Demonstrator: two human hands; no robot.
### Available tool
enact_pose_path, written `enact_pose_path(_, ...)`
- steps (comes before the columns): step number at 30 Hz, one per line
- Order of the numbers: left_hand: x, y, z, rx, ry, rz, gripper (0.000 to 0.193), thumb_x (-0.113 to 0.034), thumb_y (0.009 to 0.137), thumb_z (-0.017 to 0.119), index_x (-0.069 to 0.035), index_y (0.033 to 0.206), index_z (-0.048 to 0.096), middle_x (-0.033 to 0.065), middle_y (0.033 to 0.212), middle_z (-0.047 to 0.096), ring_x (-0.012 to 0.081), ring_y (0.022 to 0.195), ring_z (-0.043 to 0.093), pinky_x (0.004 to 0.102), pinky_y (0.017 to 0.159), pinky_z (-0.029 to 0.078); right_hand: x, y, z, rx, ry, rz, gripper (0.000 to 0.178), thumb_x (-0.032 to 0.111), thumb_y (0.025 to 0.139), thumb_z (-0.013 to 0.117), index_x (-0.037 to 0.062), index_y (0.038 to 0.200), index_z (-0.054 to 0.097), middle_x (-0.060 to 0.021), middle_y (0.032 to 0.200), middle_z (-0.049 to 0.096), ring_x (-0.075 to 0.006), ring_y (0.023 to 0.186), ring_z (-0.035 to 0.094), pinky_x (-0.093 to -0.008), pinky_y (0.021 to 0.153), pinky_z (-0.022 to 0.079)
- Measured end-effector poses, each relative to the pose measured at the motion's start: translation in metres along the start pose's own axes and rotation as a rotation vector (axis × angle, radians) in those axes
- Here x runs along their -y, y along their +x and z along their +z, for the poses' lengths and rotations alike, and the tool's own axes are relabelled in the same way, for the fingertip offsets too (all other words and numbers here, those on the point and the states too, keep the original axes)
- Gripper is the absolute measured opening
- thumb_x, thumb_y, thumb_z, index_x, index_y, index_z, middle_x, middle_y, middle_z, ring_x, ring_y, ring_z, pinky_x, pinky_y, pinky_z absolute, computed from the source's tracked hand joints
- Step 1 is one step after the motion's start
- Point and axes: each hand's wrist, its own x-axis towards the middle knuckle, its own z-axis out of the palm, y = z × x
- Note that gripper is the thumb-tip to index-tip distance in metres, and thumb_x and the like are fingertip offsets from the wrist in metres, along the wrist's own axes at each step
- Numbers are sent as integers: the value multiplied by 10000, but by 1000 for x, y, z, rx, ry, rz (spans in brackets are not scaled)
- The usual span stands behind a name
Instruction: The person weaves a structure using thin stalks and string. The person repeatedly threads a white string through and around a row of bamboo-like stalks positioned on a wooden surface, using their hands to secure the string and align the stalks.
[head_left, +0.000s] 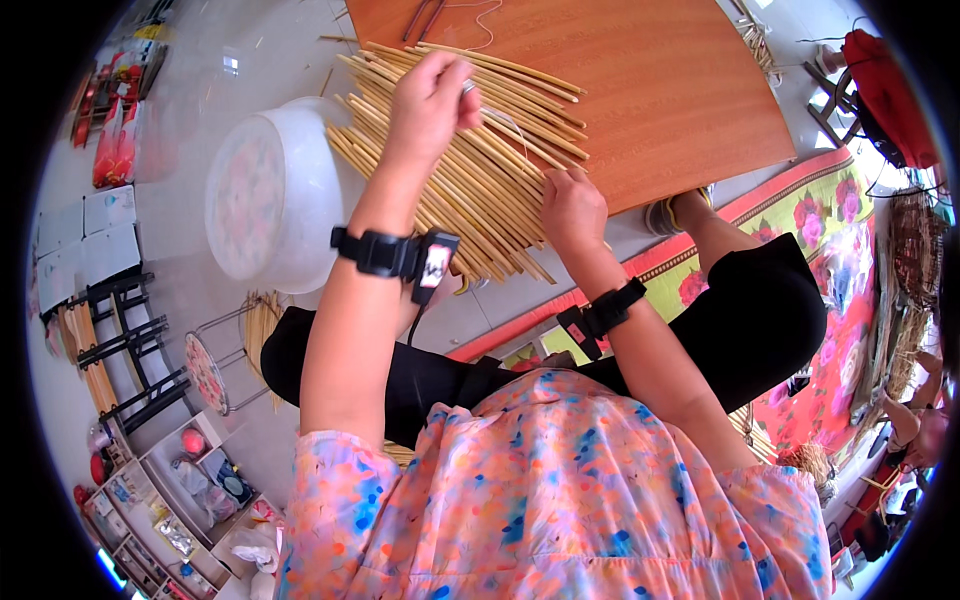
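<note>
Passage is free over the table [680,100] right of the sticks [462,192], but 1 tub [310,200] obstructs the left.

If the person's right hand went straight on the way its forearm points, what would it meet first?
The right hand would most likely meet the row of pale yellow stalks, just ahead of it. It may already touch them; one view leaves the depth unclear.

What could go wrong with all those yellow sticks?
The yellow sticks poke out past the edge of the wooden table, so a bump might knock some onto the floor. The thin white thread runs over the sticks between the left hand and the right hand, so it could snag or tangle on them.
</note>
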Motion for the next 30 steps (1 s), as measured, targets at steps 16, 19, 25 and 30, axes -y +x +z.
enact_pose_path(16, 48, -72, -47, -198, -58, -92, 182, -218, 995, 527, -55, 933, 578, 2, 670, 574, 68, 530, 532, 191, 482, 422, 14, 10, -2, 240, -212, 99, 164, 270, 843, 624, 157, 936, 698, -64, 989, 662, -312, 865, 653, -439, 723, 528)
enact_pose_path(19, 40, -71, -42, -170, -90, -39, 196, -225, 998, 526, -50, 928, 581, 2, 668, 573, 66, 531, 530, 187, 485, 419, 20, 12, -3, 324, -265, 137, 176, 266, 849, 610, 162, 956, 704, -77, 986, 664, -319, 878, 652, -443, 740, 529)
enact_pose_path(25, 28, -68, -35, -148, -95, 2, 197, -225, 996, 532, -44, 940, 587, 4, 664, 586, 62, 533, 537, 186, 479, 420, 16, 27, 6, 435, -376, 108, 188, 258, 857, 602, 116, 935, 697, -121, 950, 680, -327, 901, 657, -441, 753, 529)
enact_pose_path(30, 38, -69, -27, -177, -82, -120, 172, -194, 979, 557, -42, 918, 608, 4, 625, 574, 60, 498, 516, 198, 455, 445, 16, 27, 13, 393, -402, 143, 195, 271, 840, 631, 97, 882, 706, -131, 922, 696, -317, 901, 665, -437, 759, 530)
